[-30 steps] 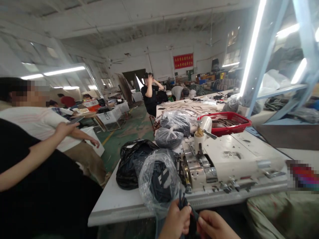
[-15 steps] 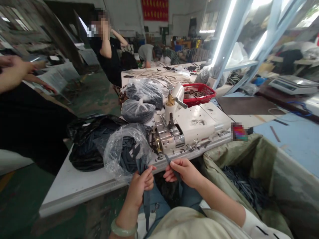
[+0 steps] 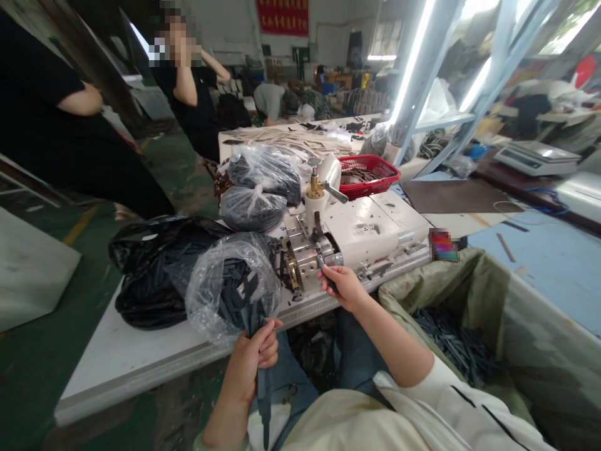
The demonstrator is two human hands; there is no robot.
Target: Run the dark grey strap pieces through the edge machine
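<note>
My left hand [image 3: 261,352] is closed round a bunch of dark grey strips [image 3: 264,401], whose ends stick up above the fist and hang down below it. It is just in front of an open clear plastic bag [image 3: 197,300] filled with similar strips. Between the fingers of my right hand [image 3: 342,285] is a single dark grey strip [image 3: 331,285]. The strip's far tip is at the metal working parts of a white skiving-type machine [image 3: 366,228], under its lever and brass-coloured post. Whether the tip is gripped by the machine I cannot tell.
A black bag of strips [image 3: 150,282] lies left on the table [image 3: 107,357]. Tied plastic bags [image 3: 256,208] and a red basket [image 3: 369,176] stand behind. At my right is an olive sack [image 3: 491,282] holding strips. Two people in black [image 3: 197,106] are at left.
My right hand has moved up and forward with its strip, from the table edge to the machine's metal parts. My left hand still grips the bunch. The person at far left has shifted.
</note>
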